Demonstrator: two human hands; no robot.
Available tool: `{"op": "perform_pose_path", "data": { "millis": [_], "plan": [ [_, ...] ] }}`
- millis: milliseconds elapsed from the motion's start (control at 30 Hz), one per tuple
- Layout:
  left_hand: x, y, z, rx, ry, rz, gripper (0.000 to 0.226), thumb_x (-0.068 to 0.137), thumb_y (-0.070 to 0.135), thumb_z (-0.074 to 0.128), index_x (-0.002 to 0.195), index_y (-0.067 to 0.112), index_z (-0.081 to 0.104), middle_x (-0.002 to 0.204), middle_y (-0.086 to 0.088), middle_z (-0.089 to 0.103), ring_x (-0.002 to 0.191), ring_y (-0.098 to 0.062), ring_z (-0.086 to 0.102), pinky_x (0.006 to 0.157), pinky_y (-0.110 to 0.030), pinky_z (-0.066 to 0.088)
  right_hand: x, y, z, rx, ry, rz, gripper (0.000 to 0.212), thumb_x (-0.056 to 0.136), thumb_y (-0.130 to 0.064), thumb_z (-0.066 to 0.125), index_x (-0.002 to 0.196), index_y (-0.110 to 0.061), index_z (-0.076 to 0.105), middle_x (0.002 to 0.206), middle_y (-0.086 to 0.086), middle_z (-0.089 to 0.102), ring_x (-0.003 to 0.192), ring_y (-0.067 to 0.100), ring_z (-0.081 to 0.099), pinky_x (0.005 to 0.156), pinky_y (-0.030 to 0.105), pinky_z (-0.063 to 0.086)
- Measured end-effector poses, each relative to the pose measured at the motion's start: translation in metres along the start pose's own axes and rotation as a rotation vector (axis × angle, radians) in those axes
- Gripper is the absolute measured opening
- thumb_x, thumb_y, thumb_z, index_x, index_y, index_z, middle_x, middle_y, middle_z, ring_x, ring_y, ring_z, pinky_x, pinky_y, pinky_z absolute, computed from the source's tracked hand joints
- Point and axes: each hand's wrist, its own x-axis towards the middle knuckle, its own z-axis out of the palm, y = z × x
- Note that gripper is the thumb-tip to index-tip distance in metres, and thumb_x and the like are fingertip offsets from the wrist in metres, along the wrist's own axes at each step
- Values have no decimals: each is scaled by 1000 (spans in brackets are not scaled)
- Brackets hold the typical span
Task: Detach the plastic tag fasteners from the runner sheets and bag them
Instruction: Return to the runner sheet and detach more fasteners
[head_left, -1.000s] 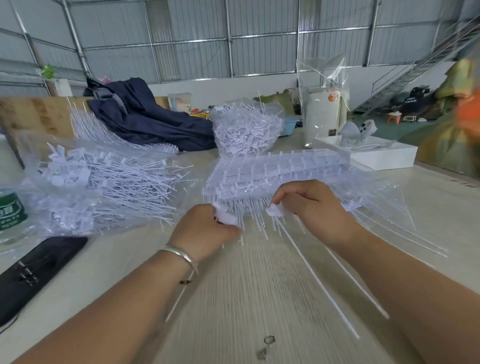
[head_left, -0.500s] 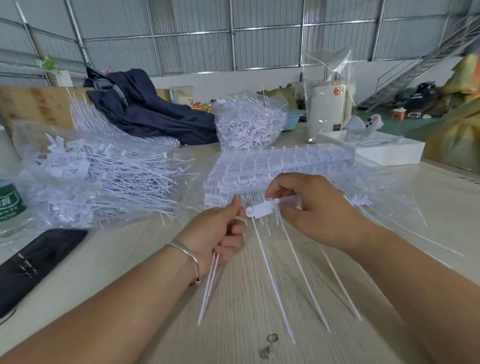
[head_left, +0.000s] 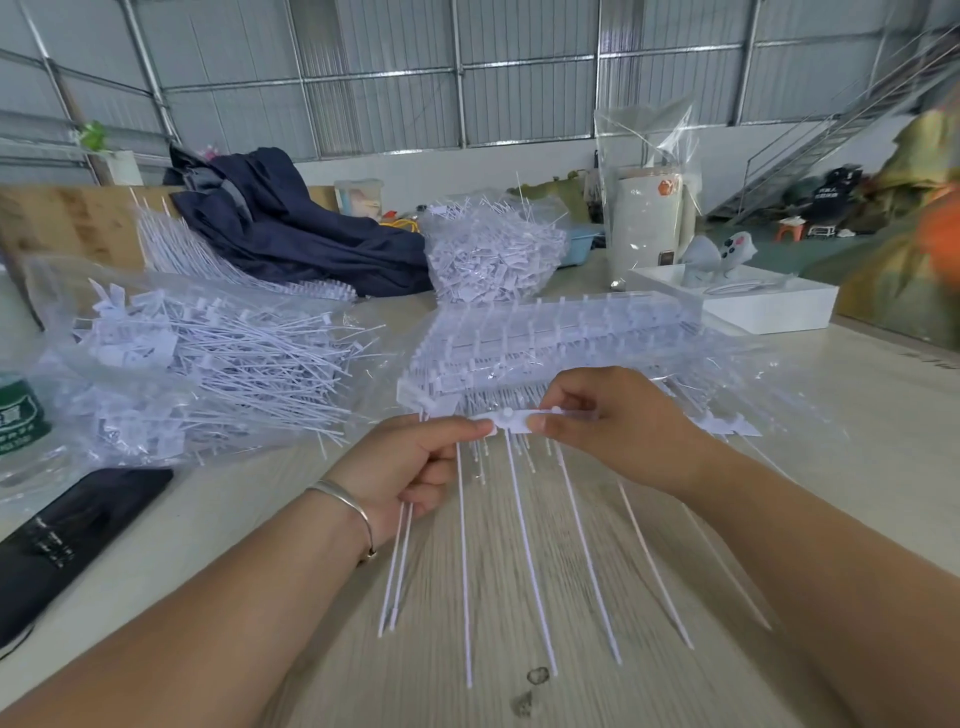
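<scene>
A short white runner strip (head_left: 506, 418) of tag fasteners is held above the table between both hands, its long thin tails hanging toward me. My left hand (head_left: 410, 467) pinches the strip's left end and also grips two loose fasteners (head_left: 397, 561) in its curled fingers. My right hand (head_left: 608, 421) pinches the strip's right end. Behind the hands lies a stack of runner sheets (head_left: 550, 338) on clear plastic. A clear bag (head_left: 197, 374) of detached fasteners lies at the left.
A heaped bag of small white tags (head_left: 493, 254) stands at the back centre, beside a dark blue jacket (head_left: 291, 228). A black phone (head_left: 72, 525) and a green-labelled bottle (head_left: 21, 415) sit at the left edge. At the right are a white box (head_left: 769, 306) and a white canister (head_left: 649, 223).
Both hands have lifted a short strip of fasteners away from the stack and toward me. They now hold it stretched between them, and two loose fasteners have appeared in the left hand.
</scene>
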Motion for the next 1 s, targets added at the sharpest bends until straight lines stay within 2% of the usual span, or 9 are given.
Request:
{"op": "perform_pose_path", "data": {
  "millis": [100, 200, 333, 433, 533, 633, 767, 867, 1000],
  "plan": [
    [-2, 2, 0, 26, -32, -16, 17, 67, 17, 80, 69, 20, 63, 55, 8, 23, 38, -4, 17, 30, -14, 13, 2, 4, -1, 142, -9, 58, 25, 84, -36, 72, 78, -13, 66, 68, 3, 52, 61, 11, 45, 62, 28, 36],
    [-1, -1, -2, 130, -19, -6, 22, 78, 17, 76, 89, 16, 57, 56, 8, 25, 40, -5, 18, 32, -14, 14, 3, 5, -1, 208, -3, 67, 23, 82, -33, 75, 75, -13, 66, 63, -3, 50, 56, 7, 44, 60, 24, 35],
    [-5, 1, 0, -45, -86, -38, 11, 67, 22, 76, 64, 22, 66, 56, 9, 21, 37, -2, 17, 32, -14, 10, 2, 4, 0, 306, -12, 64, 22, 81, -33, 76, 71, -16, 66, 57, -6, 44, 53, 8, 39, 55, 18, 31],
    [-6, 0, 1, -235, -158, -43, 21, 67, 17, 75, 65, 21, 54, 52, 10, 25, 33, -1, 19, 30, -13, 12, -1, 0, -4, 447, -59, 53, 24, 80, -34, 76, 72, -14, 67, 63, 4, 40, 60, 16, 36, 57, 18, 30],
    [-9, -2, 7, -339, -292, -8, 27, 74, 16, 79, 58, 22, 58, 57, 9, 18, 36, -1, 17, 29, -12, 15, -5, -8, -6, 629, -113, 12, 21, 76, -34, 78, 66, -19, 67, 64, 5, 47, 62, 14, 39, 59, 16, 34],
    [-14, -3, 17, -442, -479, -12, 32, 66, 18, 89, 64, 20, 57, 60, 8, 16, 40, -3, 14, 29, -11, 18, -5, -14, -3, 778, -166, -16, 16, 76, -31, 69, 62, -22, 66, 61, -6, 56, 63, 12, 42, 64, 22, 34],
    [-18, -5, 23, -348, -718, -4, 21, 74, 40, 80, 77, 21, 72, 61, 8, 19, 42, -5, 16, 33, -13, 18, -6, -19, 0, 840, -255, -39, 20, 73, -40, 70, 62, -24, 68, 62, -1, 54, 61, 12, 44, 67, 28, 34],
    [-16, -5, 21, -345, -707, -46, 26, 72, 42, 81, 78, 18, 74, 61, 8, 21, 42, -5, 16, 33, -13, 17, -6, -17, 1, 771, -216, -22, 38, 68, -51, 73, 69, -13, 68, 64, 5, 54, 58, 10, 44, 64, 19, 36],
    [-14, -4, 24, -356, -625, -44, 33, 77, 47, 71, 78, 14, 73, 55, 10, 32, 36, -4, 22, 31, -11, 18, -6, -16, 3, 695, -146, 13, 53, 74, -51, 66, 74, 2, 61, 54, -2, 50, 52, 4, 43, 56, 7, 37]
  ]
}}
